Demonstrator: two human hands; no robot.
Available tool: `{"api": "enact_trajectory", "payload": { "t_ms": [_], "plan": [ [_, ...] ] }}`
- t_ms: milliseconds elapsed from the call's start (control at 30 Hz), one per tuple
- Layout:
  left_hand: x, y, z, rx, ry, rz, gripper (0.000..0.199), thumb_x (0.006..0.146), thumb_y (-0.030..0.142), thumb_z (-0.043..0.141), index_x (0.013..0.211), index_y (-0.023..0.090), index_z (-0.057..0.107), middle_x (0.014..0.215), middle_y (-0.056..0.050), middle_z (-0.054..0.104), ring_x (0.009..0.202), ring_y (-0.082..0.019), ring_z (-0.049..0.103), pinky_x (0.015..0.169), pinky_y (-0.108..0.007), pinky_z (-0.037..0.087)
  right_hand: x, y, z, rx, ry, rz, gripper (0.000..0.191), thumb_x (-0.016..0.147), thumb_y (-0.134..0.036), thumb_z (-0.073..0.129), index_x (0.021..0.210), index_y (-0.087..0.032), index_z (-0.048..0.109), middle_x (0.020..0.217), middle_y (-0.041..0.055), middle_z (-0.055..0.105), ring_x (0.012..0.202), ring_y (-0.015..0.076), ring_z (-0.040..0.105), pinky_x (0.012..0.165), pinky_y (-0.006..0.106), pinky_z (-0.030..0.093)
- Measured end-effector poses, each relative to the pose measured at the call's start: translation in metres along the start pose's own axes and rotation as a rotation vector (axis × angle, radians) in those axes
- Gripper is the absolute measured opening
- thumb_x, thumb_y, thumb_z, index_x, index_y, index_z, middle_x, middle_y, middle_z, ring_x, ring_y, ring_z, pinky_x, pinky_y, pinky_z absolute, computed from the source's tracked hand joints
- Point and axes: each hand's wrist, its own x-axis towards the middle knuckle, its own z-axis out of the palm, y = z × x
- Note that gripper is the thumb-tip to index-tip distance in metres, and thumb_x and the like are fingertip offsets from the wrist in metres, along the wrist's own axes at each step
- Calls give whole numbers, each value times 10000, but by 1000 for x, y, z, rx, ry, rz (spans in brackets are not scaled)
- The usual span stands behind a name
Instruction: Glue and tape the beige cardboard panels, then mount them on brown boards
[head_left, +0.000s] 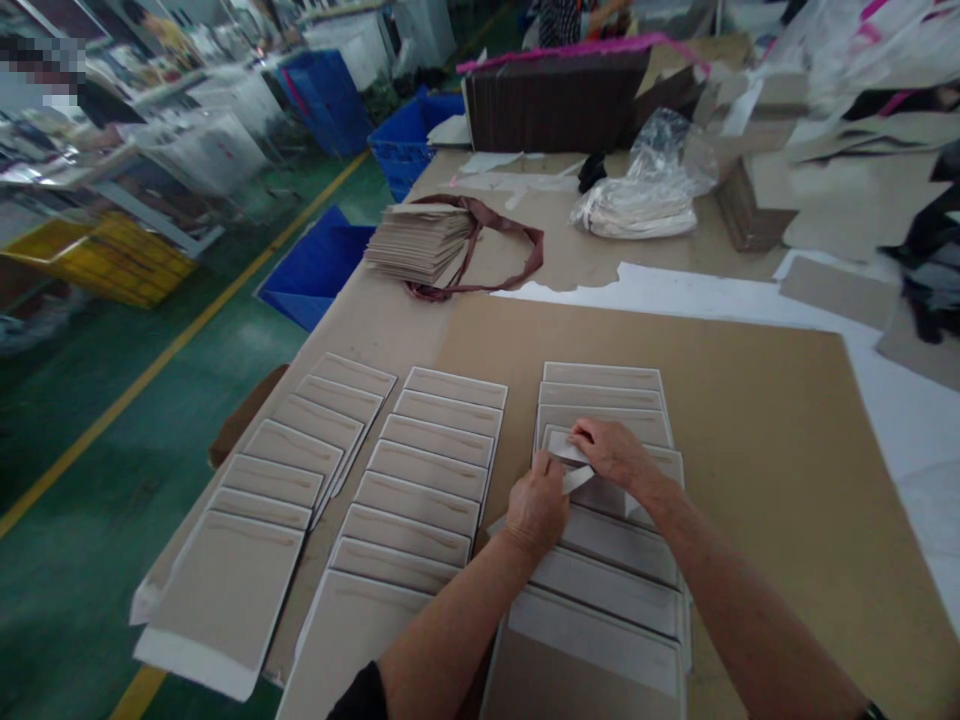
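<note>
Over the right-hand column of overlapping grey-beige panels (600,605), both my hands work close together. My left hand (538,503) is closed, with a short white strip (577,480) sticking out from its fingers. My right hand (611,452) pinches at the edge of a pale flap (562,445) just beyond it; the fingertips partly hide the contact. Two more columns of overlapping panels lie to the left, a middle column (424,480) and a left column (255,575). Each panel has a pale edge and a faint brownish line near its top.
Brown board (765,480) covers the table on the right. Farther back are a stack of cards (416,243), a brown strap (536,255), a clear plastic bag (637,200) and a dark stack (555,100). Blue bins (315,270) stand beyond the left edge.
</note>
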Motion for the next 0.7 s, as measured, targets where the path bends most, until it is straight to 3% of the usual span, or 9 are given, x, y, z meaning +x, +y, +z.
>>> {"api": "enact_trajectory", "payload": {
  "t_ms": [167,400,700],
  "plan": [
    [1,-2,3,-53,37,-14,219,843,202,502,1061,200,487,1154,-75,524,908,-176,618,793,-291,526,2,-3,0,-64,-5,6,190,897,-310,510,869,-215,672,816,49,706,728,169,597,618,268,322],
    [7,-2,2,-39,54,1,612,834,220,485,1399,176,252,1255,-127,482,920,-210,632,757,-318,530,4,-5,0,-108,-17,8,220,911,-342,498,871,-214,673,823,60,707,728,175,605,607,271,313],
    [13,-1,-1,-23,17,-15,535,889,310,430,1388,190,280,1275,-142,462,908,-211,631,772,-330,523,7,-6,-1,-174,-36,3,220,914,-351,507,883,-219,681,849,69,711,771,189,622,619,279,320]
  ]
}}
